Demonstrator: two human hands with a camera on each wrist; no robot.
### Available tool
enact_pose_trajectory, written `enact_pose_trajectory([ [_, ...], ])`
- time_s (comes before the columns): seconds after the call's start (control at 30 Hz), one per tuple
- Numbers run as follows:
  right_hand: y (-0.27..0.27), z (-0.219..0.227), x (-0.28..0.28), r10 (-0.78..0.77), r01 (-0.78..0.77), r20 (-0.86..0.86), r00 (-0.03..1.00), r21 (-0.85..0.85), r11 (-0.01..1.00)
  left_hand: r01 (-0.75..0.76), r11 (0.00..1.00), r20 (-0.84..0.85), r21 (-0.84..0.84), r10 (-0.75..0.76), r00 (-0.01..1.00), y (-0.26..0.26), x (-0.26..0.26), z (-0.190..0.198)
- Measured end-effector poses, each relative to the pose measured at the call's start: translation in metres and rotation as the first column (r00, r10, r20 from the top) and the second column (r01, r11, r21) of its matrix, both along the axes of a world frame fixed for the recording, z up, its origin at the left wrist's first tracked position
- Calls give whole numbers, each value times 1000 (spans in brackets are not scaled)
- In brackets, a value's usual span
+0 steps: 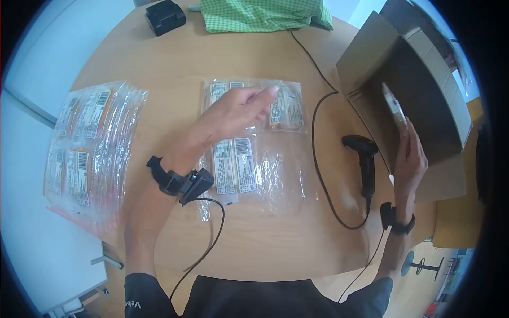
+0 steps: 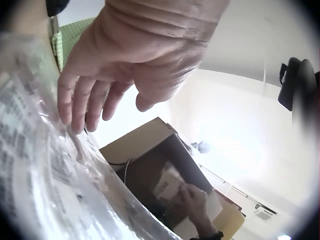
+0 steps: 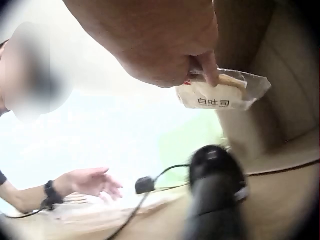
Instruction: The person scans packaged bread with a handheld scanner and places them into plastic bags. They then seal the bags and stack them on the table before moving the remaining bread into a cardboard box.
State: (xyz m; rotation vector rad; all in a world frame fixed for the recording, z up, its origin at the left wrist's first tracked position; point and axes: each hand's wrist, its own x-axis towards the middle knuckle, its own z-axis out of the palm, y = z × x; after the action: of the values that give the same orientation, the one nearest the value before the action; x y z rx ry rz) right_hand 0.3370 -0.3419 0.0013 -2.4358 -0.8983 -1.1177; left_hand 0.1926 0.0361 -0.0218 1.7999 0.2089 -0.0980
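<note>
My right hand [image 1: 410, 159] pinches a small clear packet of white toast [image 3: 212, 96] at the mouth of the cardboard box [image 1: 371, 58]. The packet stands roughly on edge, and its printed front shows in the right wrist view. My left hand [image 1: 238, 110] is over the middle of the table, fingers extended and holding nothing. Under and beside it lies a plastic sheet of joined packets [image 1: 233, 167]. White barcode labels show on several of its pockets, while the lower right pocket [image 1: 278, 180] looks flat and see-through. The left hand hides part of the upper row.
A stack of similar packet sheets [image 1: 79, 148] lies at the left. The black barcode scanner [image 1: 366, 164] stands between the sheet and the box, its cable [image 1: 316, 138] looping across the table. At the back are a green checked cloth [image 1: 260, 15] and a black device [image 1: 165, 17].
</note>
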Motion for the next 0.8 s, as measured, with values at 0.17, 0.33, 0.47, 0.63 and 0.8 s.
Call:
enact_pose_trajectory([
  [0.17, 74, 4, -78, 577, -574, -80, 813, -278, 770, 84, 837, 29, -541, -82, 996, -44, -14, 11],
  [0.33, 62, 2, -104, 561, -639, -336, 757, -197, 744, -31, 964, 270, -264, 105, 957, -45, -12, -3],
  [0.47, 1, -23, -81, 97, -130, -281, 955, -102, 986, -88, 986, 370, 139, 30, 928, -22, -11, -7],
  [0.63, -16, -51, -41, 100, 71, -836, 540, 164, 984, -61, 955, 345, 292, -46, 937, -24, -7, -3],
  [0.8, 8, -42, -37, 200, -102, -753, 627, 175, 979, -63, 950, 227, 307, -8, 974, -23, -10, 0],
])
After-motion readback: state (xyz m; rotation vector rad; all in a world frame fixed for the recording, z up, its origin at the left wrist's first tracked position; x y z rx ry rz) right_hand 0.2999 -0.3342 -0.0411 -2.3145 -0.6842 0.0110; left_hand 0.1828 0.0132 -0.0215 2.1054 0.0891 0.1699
